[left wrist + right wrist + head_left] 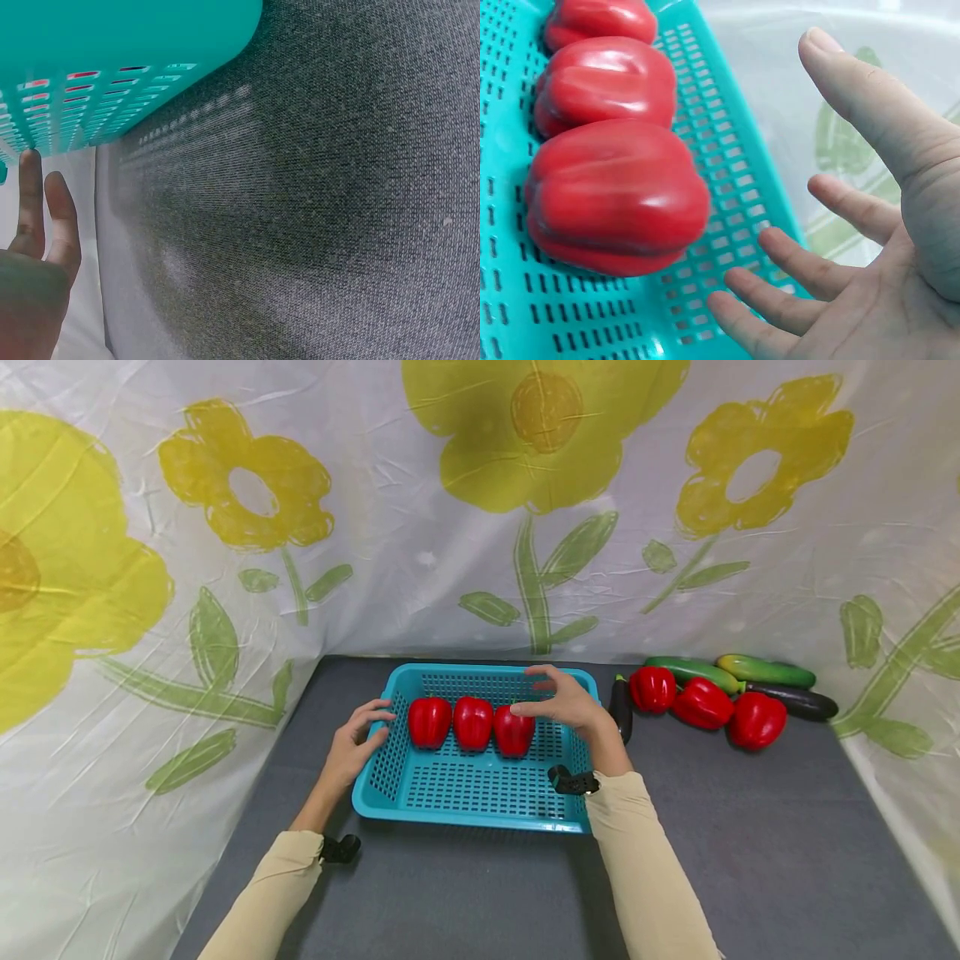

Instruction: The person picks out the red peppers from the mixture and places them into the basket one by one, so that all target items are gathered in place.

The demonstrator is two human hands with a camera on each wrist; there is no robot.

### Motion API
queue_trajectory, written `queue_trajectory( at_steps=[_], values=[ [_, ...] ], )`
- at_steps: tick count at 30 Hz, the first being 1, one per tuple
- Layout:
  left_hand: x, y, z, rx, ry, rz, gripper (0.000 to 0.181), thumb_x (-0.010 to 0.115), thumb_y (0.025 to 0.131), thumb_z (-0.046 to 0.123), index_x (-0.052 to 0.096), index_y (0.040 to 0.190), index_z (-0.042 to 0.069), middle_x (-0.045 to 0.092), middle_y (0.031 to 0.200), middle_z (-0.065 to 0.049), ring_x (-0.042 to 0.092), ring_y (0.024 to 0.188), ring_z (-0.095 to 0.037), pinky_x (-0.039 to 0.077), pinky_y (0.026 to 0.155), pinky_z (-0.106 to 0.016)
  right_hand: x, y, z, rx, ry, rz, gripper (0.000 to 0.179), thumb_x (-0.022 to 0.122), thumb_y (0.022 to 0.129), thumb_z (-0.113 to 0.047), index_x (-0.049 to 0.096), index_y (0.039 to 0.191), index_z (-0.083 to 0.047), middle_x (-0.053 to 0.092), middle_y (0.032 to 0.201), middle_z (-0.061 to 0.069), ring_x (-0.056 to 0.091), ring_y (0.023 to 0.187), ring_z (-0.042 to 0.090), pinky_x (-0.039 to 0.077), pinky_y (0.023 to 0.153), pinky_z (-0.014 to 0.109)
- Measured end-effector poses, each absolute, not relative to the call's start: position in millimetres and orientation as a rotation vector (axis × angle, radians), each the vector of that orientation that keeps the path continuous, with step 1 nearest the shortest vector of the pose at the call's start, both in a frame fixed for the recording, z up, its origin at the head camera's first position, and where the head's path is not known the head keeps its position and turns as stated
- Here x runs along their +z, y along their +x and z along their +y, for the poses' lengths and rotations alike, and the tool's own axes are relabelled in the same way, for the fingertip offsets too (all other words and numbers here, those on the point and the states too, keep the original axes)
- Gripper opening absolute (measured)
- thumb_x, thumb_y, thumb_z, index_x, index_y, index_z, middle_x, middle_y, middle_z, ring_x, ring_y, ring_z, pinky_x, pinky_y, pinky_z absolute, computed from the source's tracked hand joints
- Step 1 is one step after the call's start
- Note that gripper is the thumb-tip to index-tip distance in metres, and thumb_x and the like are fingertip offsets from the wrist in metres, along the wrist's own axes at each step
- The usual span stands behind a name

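On grey table (pixel 480 893), near the flowered cloth (pixel 420 577): blue basket (pixel 472 818). Inside, side by side toward the far wall: three red peppers (pixel 473 724). Right hand (pixel 564 698): spread, thumb well out from fingers, above the basket's right half, near the rightmost of the three; apart from it in right wrist view. Left hand (pixel 352 746): fingers parted, slightly bent, at the basket's left wall; contact with wall unclear. Just right of basket: short eggplant (pixel 621 708), lying lengthwise. Further right: loose peppers (pixel 702 703), three, clustered; behind them, two cucumbers (pixel 767 672) and long eggplant (pixel 795 701).
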State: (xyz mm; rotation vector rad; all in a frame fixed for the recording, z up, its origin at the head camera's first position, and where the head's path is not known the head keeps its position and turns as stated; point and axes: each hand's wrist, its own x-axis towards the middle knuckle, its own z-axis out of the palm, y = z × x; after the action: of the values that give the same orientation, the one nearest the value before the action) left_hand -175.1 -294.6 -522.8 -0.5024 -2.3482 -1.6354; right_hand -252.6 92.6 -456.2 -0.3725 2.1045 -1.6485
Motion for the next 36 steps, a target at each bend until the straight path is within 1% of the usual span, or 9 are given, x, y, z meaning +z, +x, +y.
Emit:
queue_trajectory(
  at_steps=[4, 8, 11, 15, 18, 21, 26, 30, 36],
  values=[
    [-523, -175, -295, -1.641, -0.5, -2.349, 0.025, 0.057, 0.1, -0.008, 0.064, 0.124, -0.008, 0.045, 0.147, -0.023, 0.033, 0.141, -0.038, 0.03, 0.111, -0.026, -447, -250, 99, -1.683, -0.389, 2.105, 0.072, 0.078, 0.092, -0.019, 0.04, 0.152, -0.005, 0.038, 0.152, 0.026, 0.037, 0.138, 0.042, 0.04, 0.102, 0.059],
    [-522, -174, -295, -1.643, -0.501, -2.347, 0.025, 0.057, 0.099, -0.009, 0.063, 0.124, -0.009, 0.045, 0.147, -0.024, 0.033, 0.141, -0.039, 0.03, 0.111, -0.027, -442, -250, 106, -1.726, -0.403, 2.123, 0.062, 0.074, 0.095, -0.015, 0.045, 0.148, -0.002, 0.042, 0.149, 0.026, 0.042, 0.135, 0.041, 0.042, 0.1, 0.056],
    [-522, -174, -295, -1.633, -0.498, -2.349, 0.025, 0.057, 0.099, -0.009, 0.063, 0.123, -0.009, 0.045, 0.147, -0.025, 0.034, 0.14, -0.039, 0.031, 0.109, -0.026, -437, -249, 112, -1.737, -0.416, 2.176, 0.054, 0.073, 0.096, -0.014, 0.051, 0.145, -0.003, 0.047, 0.145, 0.026, 0.045, 0.132, 0.039, 0.044, 0.099, 0.055],
    [-522, -174, -294, -1.621, -0.491, -2.359, 0.024, 0.057, 0.1, -0.008, 0.064, 0.123, -0.008, 0.046, 0.147, -0.023, 0.036, 0.14, -0.037, 0.032, 0.108, -0.025, -433, -246, 120, -1.741, -0.428, 2.259, 0.045, 0.072, 0.097, -0.017, 0.058, 0.139, -0.007, 0.055, 0.137, 0.023, 0.054, 0.123, 0.034, 0.047, 0.096, 0.052],
    [-522, -174, -294, -1.625, -0.481, -2.364, 0.024, 0.057, 0.101, -0.006, 0.064, 0.123, -0.007, 0.047, 0.147, -0.021, 0.036, 0.14, -0.035, 0.03, 0.109, -0.025, -431, -244, 125, -1.757, -0.442, 2.297, 0.04, 0.071, 0.098, -0.018, 0.062, 0.135, -0.006, 0.06, 0.13, 0.022, 0.059, 0.115, 0.033, 0.05, 0.093, 0.049],
    [-521, -175, -294, -1.633, -0.479, -2.361, 0.023, 0.056, 0.101, -0.006, 0.064, 0.123, -0.007, 0.047, 0.147, -0.021, 0.036, 0.14, -0.035, 0.03, 0.11, -0.025, -428, -242, 130, -1.786, -0.448, 2.306, 0.037, 0.071, 0.098, -0.018, 0.063, 0.132, -0.005, 0.064, 0.124, 0.022, 0.062, 0.109, 0.032, 0.053, 0.091, 0.047],
    [-521, -175, -293, -1.628, -0.477, -2.362, 0.023, 0.056, 0.101, -0.006, 0.064, 0.123, -0.007, 0.047, 0.147, -0.021, 0.036, 0.14, -0.035, 0.03, 0.109, -0.024, -427, -239, 136, -1.839, -0.437, 2.283, 0.038, 0.071, 0.098, -0.016, 0.063, 0.132, -0.003, 0.066, 0.121, 0.019, 0.066, 0.105, 0.032, 0.053, 0.093, 0.045],
    [-522, -175, -294, -1.623, -0.481, -2.368, 0.025, 0.057, 0.1, -0.008, 0.063, 0.124, -0.009, 0.045, 0.147, -0.024, 0.035, 0.14, -0.038, 0.031, 0.108, -0.023, -429, -236, 142, -1.856, -0.416, 2.283, 0.038, 0.072, 0.097, -0.016, 0.063, 0.131, -0.002, 0.065, 0.12, 0.018, 0.067, 0.102, 0.03, 0.053, 0.092, 0.043],
    [-522, -176, -295, -1.616, -0.472, -2.375, 0.025, 0.058, 0.099, -0.008, 0.063, 0.124, -0.009, 0.045, 0.147, -0.024, 0.035, 0.14, -0.038, 0.032, 0.109, -0.028, -432, -232, 152, -1.913, -0.38, 2.251, 0.04, 0.072, 0.097, -0.014, 0.061, 0.131, 0.004, 0.064, 0.118, 0.02, 0.068, 0.099, 0.028, 0.05, 0.095, 0.052]
  ],
)
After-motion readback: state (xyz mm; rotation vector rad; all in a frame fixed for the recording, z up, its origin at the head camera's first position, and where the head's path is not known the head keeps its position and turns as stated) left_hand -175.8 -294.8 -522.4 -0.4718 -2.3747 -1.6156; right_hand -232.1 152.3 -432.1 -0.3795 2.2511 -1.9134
